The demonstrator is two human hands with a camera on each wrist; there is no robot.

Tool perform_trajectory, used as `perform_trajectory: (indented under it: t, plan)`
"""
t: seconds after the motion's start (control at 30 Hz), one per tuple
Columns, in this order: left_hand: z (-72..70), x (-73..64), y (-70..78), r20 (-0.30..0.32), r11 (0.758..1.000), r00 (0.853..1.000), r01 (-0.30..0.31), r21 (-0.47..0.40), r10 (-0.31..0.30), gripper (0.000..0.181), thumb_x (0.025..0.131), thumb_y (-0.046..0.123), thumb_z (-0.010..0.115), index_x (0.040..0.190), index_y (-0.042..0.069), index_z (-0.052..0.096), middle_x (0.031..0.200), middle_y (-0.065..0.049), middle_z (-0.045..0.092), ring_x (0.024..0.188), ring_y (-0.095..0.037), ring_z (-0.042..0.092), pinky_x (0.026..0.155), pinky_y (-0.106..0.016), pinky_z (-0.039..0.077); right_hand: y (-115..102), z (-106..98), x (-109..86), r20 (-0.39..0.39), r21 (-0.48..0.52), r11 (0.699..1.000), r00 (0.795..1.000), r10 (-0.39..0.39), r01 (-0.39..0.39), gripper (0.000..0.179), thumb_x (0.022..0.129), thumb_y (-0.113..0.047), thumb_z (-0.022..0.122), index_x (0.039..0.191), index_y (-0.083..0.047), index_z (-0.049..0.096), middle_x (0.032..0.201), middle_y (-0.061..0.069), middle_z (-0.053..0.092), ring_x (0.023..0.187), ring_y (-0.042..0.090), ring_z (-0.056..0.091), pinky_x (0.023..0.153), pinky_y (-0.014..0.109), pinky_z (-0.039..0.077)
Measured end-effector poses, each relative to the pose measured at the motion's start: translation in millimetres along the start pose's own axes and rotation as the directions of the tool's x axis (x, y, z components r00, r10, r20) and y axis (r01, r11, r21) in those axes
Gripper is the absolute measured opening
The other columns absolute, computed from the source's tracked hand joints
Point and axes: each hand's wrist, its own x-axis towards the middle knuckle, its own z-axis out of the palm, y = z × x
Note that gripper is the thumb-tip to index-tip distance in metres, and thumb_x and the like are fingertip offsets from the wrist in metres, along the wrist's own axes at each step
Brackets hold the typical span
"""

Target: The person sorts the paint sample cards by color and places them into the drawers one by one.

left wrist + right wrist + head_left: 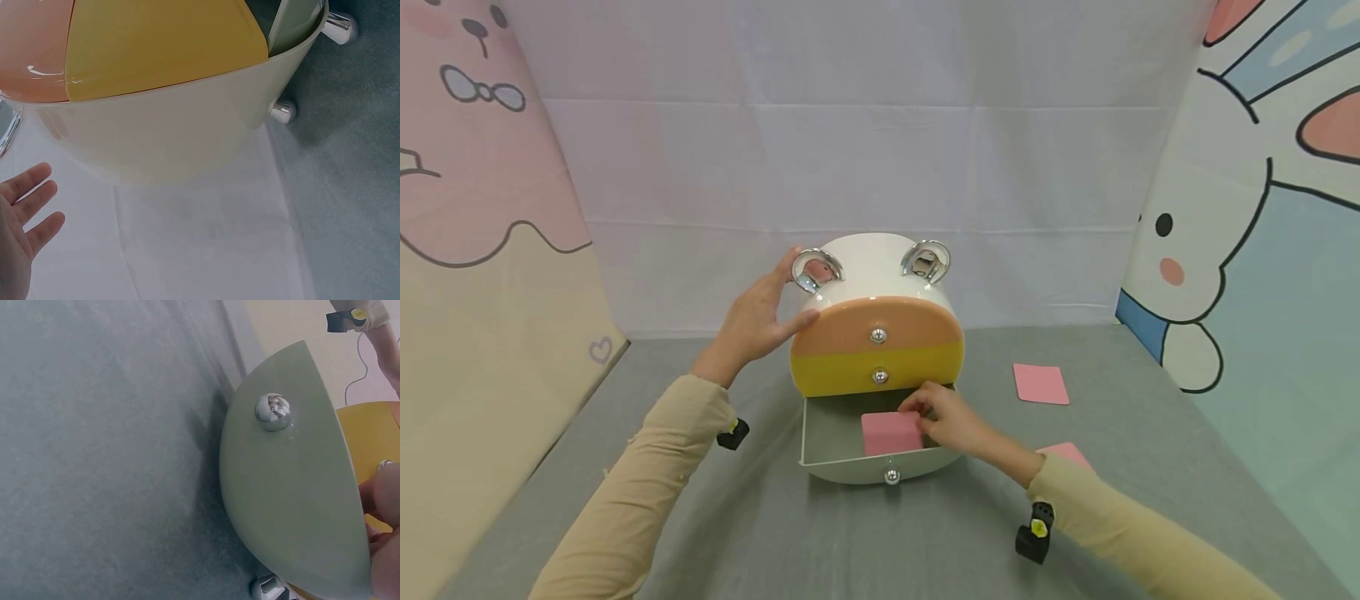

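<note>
A rounded white cabinet [871, 265] with metal ear-like rings stands on the grey surface. Its orange drawer [842, 330] and yellow drawer [835, 373] are closed, while the grey-green bottom drawer [850, 468] is pulled out. My left hand [758, 318] rests at the cabinet's upper left, near one ring; its fingers [39, 200] look extended in the left wrist view. With thumb and fingers, my right hand [953, 418] pinches the right edge of a pink square card [889, 435] within the bottom drawer. The right wrist view shows that hand [384, 512] partly behind the drawer front.
Another pink card [1041, 384] lies flat to the right of the cabinet. A further one [1067, 454] is partly covered by the right forearm. Behind the grey table [715, 533] hangs a white cloth [865, 150], with printed cartoon panels at both sides.
</note>
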Motion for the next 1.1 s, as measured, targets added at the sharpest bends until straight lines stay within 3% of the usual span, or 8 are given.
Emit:
perform_trajectory:
  t: [0.23,0.43,0.7,0.83,1.1]
  plan:
    - [-0.7,-0.3,1.5,0.005,1.0,1.0,0.004,0.0,-0.004,0.085,0.082,0.056,0.054,0.147,0.022,0.01,0.128,-0.016,0.051,0.117,-0.032,0.046,0.089,-0.052,0.039,3.4,2.3,1.0,-0.02,-0.008,0.999,0.998,-0.052,0.052,0.028,0.07,0.016,0.053,0.09,0.003,0.067,0.085,0.01,0.057,0.075,0.022,0.056,0.066,0.027,0.049]
    - [0.0,0.5,2.1,0.006,1.0,1.0,0.002,-0.003,-0.002,0.085,0.083,0.056,0.054,0.147,0.021,0.011,0.128,-0.017,0.051,0.117,-0.033,0.046,0.09,-0.052,0.038,3.4,-9.0,0.0,-0.027,0.044,0.998,0.999,-0.039,0.04,0.025,0.072,0.016,0.056,0.093,0.006,0.065,0.092,0.013,0.059,0.081,0.027,0.057,0.069,0.03,0.051]
    - [1.4,0.8,0.4,0.01,1.0,1.0,0.01,-0.003,-0.01,0.086,0.082,0.059,0.052,0.147,0.022,0.01,0.129,-0.017,0.05,0.117,-0.032,0.046,0.09,-0.052,0.038,2.6,-40.0,-4.1,-0.008,0.079,0.997,1.0,0.0,0.001,0.024,0.075,0.013,0.061,0.097,0.004,0.063,0.097,0.016,0.059,0.086,0.033,0.057,0.07,0.035,0.051]
    - [0.3,0.9,2.4,0.013,1.0,1.0,0.014,-0.008,-0.013,0.086,0.082,0.059,0.052,0.147,0.021,0.01,0.129,-0.017,0.049,0.118,-0.033,0.045,0.091,-0.052,0.038,1.9,-60.5,-12.0,0.039,0.068,0.998,0.999,0.016,-0.019,0.025,0.079,0.008,0.062,0.104,0.004,0.061,0.101,0.016,0.059,0.089,0.033,0.055,0.072,0.035,0.051]
    - [-1.7,0.0,5.5,0.016,1.0,1.0,0.023,-0.002,-0.023,0.085,0.083,0.053,0.056,0.147,0.022,0.01,0.129,-0.017,0.049,0.117,-0.033,0.046,0.091,-0.052,0.038,11.1,-91.8,-38.3,0.046,-0.017,0.999,0.999,0.029,-0.028,0.034,0.081,-0.007,0.066,0.113,-0.003,0.058,0.105,0.007,0.059,0.092,0.019,0.053,0.077,0.043,0.048]
